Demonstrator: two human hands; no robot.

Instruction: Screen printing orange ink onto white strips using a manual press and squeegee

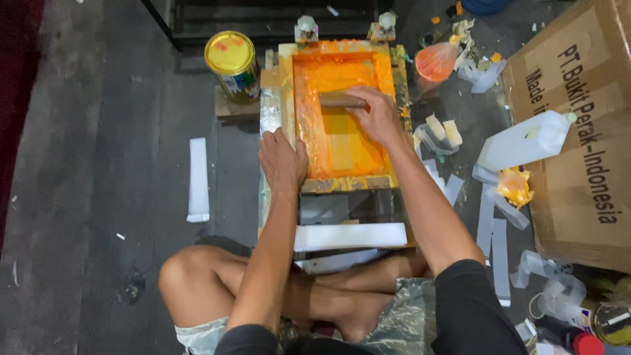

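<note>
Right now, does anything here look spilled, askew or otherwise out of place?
Mostly clutter. White strips and crumpled scraps lie scattered over the floor, and a white jug lies tipped on its side against the cardboard box. The orange ink stays inside the screen frame, under the right hand.

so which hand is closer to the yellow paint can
Left. The left hand rests on the near-left corner of the orange screen frame, the side where the yellow paint can stands. The right hand grips the squeegee inside the frame, farther away.
</note>
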